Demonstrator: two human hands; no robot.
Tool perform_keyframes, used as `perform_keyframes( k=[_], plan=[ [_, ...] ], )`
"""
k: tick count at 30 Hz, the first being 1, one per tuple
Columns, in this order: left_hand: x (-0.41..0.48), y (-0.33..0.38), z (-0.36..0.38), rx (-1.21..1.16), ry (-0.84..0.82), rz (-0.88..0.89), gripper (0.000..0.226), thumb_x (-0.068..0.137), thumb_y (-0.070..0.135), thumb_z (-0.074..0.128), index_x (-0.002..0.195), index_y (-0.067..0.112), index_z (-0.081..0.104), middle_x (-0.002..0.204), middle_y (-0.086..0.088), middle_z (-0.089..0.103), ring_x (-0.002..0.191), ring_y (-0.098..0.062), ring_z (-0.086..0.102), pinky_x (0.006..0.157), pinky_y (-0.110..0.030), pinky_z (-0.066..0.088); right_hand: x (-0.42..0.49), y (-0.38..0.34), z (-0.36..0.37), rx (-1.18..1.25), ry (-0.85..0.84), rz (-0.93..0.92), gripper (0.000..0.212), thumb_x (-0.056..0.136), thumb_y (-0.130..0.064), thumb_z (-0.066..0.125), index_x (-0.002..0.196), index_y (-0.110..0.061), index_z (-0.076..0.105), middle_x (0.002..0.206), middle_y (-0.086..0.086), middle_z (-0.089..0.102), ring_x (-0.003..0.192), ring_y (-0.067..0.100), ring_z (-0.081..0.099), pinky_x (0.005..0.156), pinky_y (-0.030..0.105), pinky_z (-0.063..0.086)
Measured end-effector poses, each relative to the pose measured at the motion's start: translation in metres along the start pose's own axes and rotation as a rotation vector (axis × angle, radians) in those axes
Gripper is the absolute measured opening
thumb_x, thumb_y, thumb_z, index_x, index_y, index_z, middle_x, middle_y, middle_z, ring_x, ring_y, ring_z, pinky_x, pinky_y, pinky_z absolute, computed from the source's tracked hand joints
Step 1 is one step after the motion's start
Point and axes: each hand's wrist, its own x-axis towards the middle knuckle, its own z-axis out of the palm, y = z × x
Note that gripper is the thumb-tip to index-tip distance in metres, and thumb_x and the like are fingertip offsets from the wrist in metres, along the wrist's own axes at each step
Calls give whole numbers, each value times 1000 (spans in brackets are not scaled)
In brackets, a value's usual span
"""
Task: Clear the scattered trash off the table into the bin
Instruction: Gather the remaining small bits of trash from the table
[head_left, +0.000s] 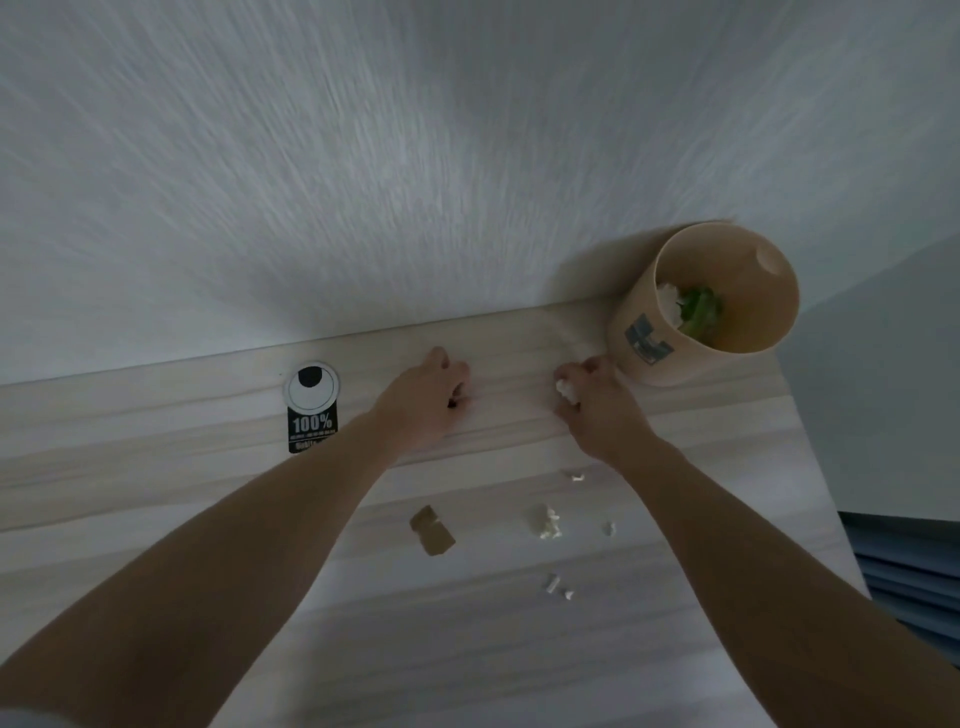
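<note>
A tan round bin (647, 332) stands at the table's far right corner against the wall, with white and green trash inside. Just left of it, my right hand (597, 410) is closed around a crumpled white paper scrap (566, 389). My left hand (426, 405) rests on the table further left, its fingers curled; whether anything is inside them is hidden. On the table nearer to me lie a brown cardboard piece (432, 531), a white paper wad (548, 523) and smaller white bits (558, 586).
A black-and-white "100%" tag (311, 405) lies on the pale wood table (208, 467) at the left. A white wall runs along the table's far edge. The table's right edge drops off beside blue fabric (914, 582).
</note>
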Motion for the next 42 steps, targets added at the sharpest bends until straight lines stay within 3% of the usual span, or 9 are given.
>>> perform_keyframes(
  k=[3, 9, 14, 17, 21, 25, 28, 32, 42],
  plan=[
    [1, 2, 0, 0, -2, -43, 20, 90, 27, 55, 80, 15, 44, 91, -8, 46, 75, -31, 53, 66, -37, 40, 0, 3, -1, -11, -1, -6, 22, 88, -17, 60, 109, -11, 58, 119, 14, 41, 92, 33, 55, 87, 32, 45],
    [-17, 10, -7, -16, 18, -101, 13, 82, 8, 49, 75, 13, 40, 80, -4, 44, 74, -25, 47, 62, -33, 31, -10, 2, -1, -20, 5, 11, 16, 85, -16, 62, 97, -9, 56, 103, 13, 51, 89, 33, 54, 78, 32, 41],
    [-46, 12, -12, -105, 70, -137, 18, 79, -1, 51, 79, 16, 44, 95, -2, 42, 76, -23, 49, 64, -32, 38, -27, -4, -6, -38, 29, 22, 7, 86, -15, 58, 92, -13, 55, 88, 8, 52, 86, 31, 56, 69, 28, 36],
    [-65, 16, -13, -150, 88, -180, 27, 78, -5, 50, 91, 19, 50, 103, 1, 47, 86, -21, 51, 71, -30, 39, -39, -7, -10, -37, 42, 5, 6, 86, -15, 57, 90, -14, 54, 86, 9, 57, 83, 29, 57, 68, 30, 39],
    [-89, 25, -5, -195, 76, -253, 36, 84, -3, 46, 111, 20, 53, 100, 0, 57, 90, -21, 54, 73, -31, 43, -58, -10, -12, -33, 48, -28, 7, 85, -17, 59, 88, -15, 52, 90, 12, 60, 83, 31, 57, 70, 34, 44],
    [-117, 33, 13, -203, 95, -253, 30, 89, 3, 51, 114, 21, 54, 99, 0, 57, 88, -21, 55, 76, -32, 47, -83, -8, -7, -19, 32, -51, 7, 88, -20, 57, 90, -17, 50, 93, 12, 56, 84, 31, 56, 71, 34, 44],
    [-132, 34, 26, -208, 84, -254, 28, 91, 19, 61, 117, 22, 52, 105, 0, 49, 93, -22, 53, 83, -34, 46, -100, -5, -2, -10, 35, -54, 12, 90, -22, 54, 102, -18, 54, 100, 10, 54, 89, 31, 57, 75, 33, 43],
    [-140, 37, 41, -197, 44, -312, 49, 84, 32, 70, 125, 19, 48, 118, -4, 46, 99, -25, 54, 87, -37, 47, -122, -2, 5, -13, 17, -43, 27, 90, -25, 57, 116, -19, 54, 111, 12, 54, 98, 31, 58, 84, 34, 44],
    [-146, 38, 71, -124, 36, -330, 51, 80, 34, 72, 119, 13, 45, 115, -10, 47, 96, -30, 57, 81, -41, 51, -138, -12, 46, -22, -41, 22, 38, 86, -34, 63, 117, -16, 55, 117, 12, 57, 105, 31, 58, 90, 33, 43]
  ],
)
